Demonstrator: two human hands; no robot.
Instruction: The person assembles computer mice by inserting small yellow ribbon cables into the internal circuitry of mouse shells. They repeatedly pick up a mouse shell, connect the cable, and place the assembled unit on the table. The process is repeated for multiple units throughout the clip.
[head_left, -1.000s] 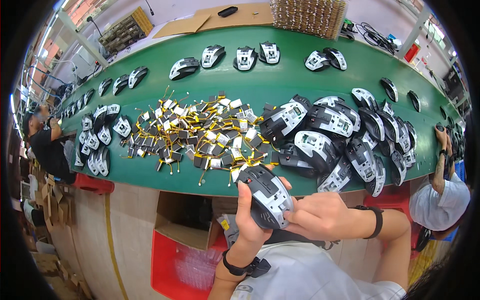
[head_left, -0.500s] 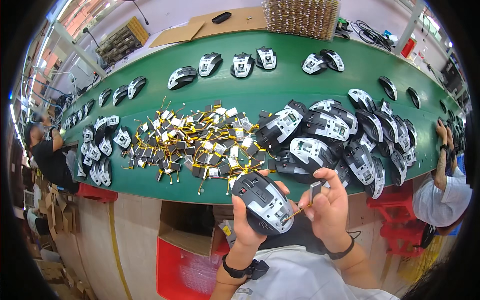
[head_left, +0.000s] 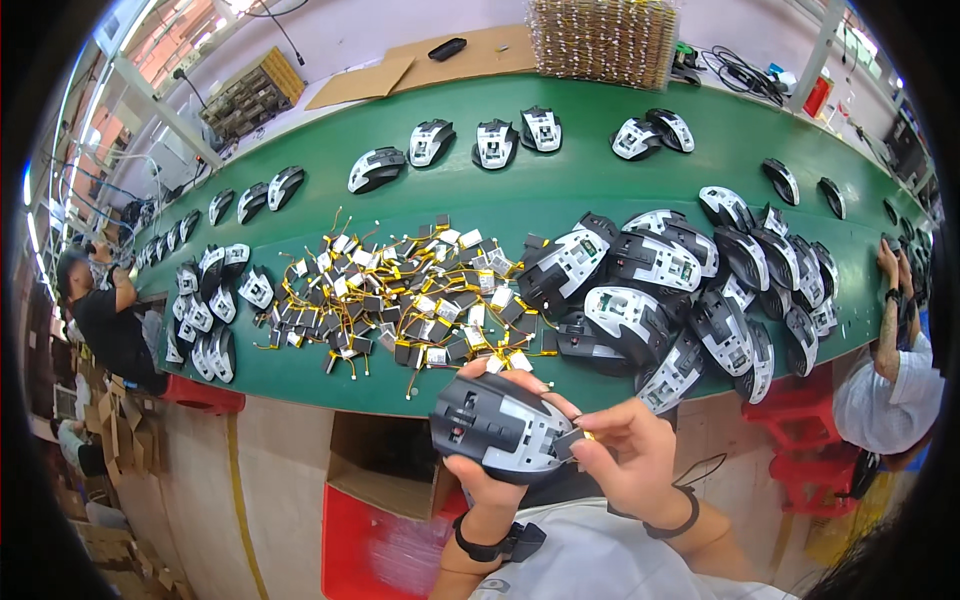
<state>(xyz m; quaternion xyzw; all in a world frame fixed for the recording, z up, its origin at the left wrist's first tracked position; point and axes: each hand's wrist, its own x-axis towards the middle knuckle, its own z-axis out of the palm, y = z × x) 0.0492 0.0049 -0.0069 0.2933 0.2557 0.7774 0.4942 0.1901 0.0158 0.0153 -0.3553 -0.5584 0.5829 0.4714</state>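
Just in front of the table's near edge, my left hand (head_left: 488, 484) is closed round a black and white computer mouse (head_left: 505, 425) without its top cover, thumb on the near side and fingers on the far side. My right hand (head_left: 632, 452) pinches a small dark battery pack (head_left: 567, 443) between thumb and fingers. The pack lies against the mouse's right end, tilted over its white inner frame. Its wire is hidden. Beyond my hands lies a heap of similar battery packs (head_left: 437, 309) with yellow-ended leads, and right of it a pile of similar open mice (head_left: 660, 262).
More mice stand in a row (head_left: 433, 143) along the back of the green table (head_left: 330, 215), with a smaller group (head_left: 200, 310) at left. A cardboard box (head_left: 385, 470) sits in a red bin (head_left: 350, 550) below. Co-workers (head_left: 105, 320) sit at both sides.
The battery pack has come down from above the mouse onto its right end, in my right fingers. My left hand has shifted the mouse left and turned it more level.
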